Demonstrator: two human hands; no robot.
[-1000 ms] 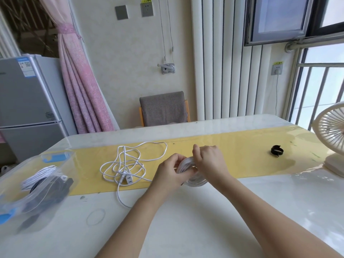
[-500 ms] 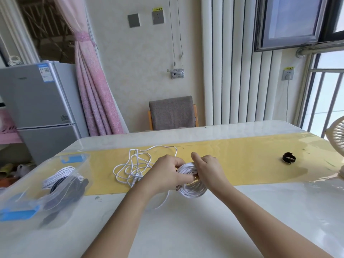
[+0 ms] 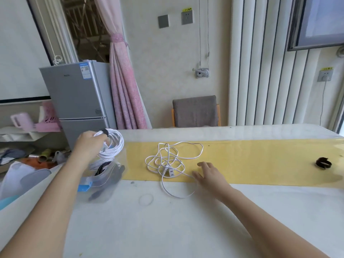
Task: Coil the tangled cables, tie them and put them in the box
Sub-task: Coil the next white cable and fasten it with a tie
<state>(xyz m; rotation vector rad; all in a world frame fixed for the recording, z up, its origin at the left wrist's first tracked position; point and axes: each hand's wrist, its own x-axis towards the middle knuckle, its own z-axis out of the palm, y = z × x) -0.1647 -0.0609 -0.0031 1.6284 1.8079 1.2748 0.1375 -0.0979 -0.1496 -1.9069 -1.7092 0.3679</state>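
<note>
So, we grip tied white cable coil (image 3: 114, 146) in left hand (image 3: 89, 146) over clear plastic box (image 3: 85, 187) at left; not in yet. Right hand (image 3: 210, 175) open beside tangled white cable (image 3: 167, 161), mid-table. Remaining: coil it, tie with black strap (image 3: 323, 163) at right, box it.

We cannot see the fingertips of the left hand (image 3: 89, 146); the coiled white cable (image 3: 114, 146) it grips covers them. At the tabletop's (image 3: 186, 229) left edge, the clear box (image 3: 106, 180) blurs its contents. The right hand (image 3: 210, 175) is blurred. The picture's right edge cuts the tabletop.
</note>
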